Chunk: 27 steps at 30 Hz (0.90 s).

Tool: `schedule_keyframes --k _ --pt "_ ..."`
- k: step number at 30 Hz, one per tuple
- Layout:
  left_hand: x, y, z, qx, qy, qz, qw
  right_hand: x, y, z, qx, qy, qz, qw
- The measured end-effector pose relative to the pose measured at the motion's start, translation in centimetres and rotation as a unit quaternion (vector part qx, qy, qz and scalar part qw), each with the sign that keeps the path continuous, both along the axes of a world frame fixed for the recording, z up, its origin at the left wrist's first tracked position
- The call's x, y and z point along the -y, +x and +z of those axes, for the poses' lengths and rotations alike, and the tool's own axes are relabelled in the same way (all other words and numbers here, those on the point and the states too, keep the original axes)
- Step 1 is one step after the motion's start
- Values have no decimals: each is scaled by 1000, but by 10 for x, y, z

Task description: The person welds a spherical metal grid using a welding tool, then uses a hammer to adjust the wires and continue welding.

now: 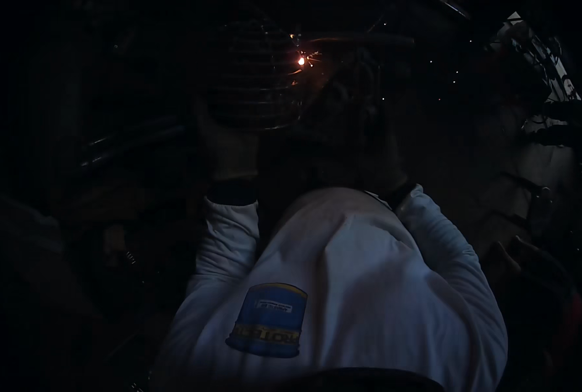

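Observation:
The scene is very dark. A rounded wire cage with parallel rings (255, 81) stands ahead, left of the middle. My left hand (229, 147) is at its near left edge and seems to grip it; the fingertips are lost in shadow. On the cage's right side a bright welding spark (301, 61) glows orange and throws small sparks. Just right of it are dark metal parts (363, 72) whose kind I cannot make out. My right hand (385, 153) is reaching up beside those parts, its fingers hidden in the dark.
A long rod or bar (369, 40) runs rightward behind the spark. Faintly shining metal bars (114, 147) lie at the left. Bright scraps or frames (552, 72) show at the far right, with dark slender pieces (526, 186) below them. Sparks scatter at the upper right.

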<state>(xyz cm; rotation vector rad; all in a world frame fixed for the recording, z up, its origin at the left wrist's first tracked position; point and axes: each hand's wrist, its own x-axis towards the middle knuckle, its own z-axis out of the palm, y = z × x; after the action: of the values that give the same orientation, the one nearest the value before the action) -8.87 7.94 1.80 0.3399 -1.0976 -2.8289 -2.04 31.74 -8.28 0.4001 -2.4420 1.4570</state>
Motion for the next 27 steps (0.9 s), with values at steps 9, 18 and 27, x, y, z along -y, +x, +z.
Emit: schedule_keyframes --k 9,18,27 --pt "0 0 8 20 31 22 999 7 0 15 123 -333 60 933" --pt "-17 6 25 85 -17 93 992 7 4 8 146 -248 -22 957" --pt "-16 6 21 91 0 85 992 0 -1 -22 49 -154 -10 987"
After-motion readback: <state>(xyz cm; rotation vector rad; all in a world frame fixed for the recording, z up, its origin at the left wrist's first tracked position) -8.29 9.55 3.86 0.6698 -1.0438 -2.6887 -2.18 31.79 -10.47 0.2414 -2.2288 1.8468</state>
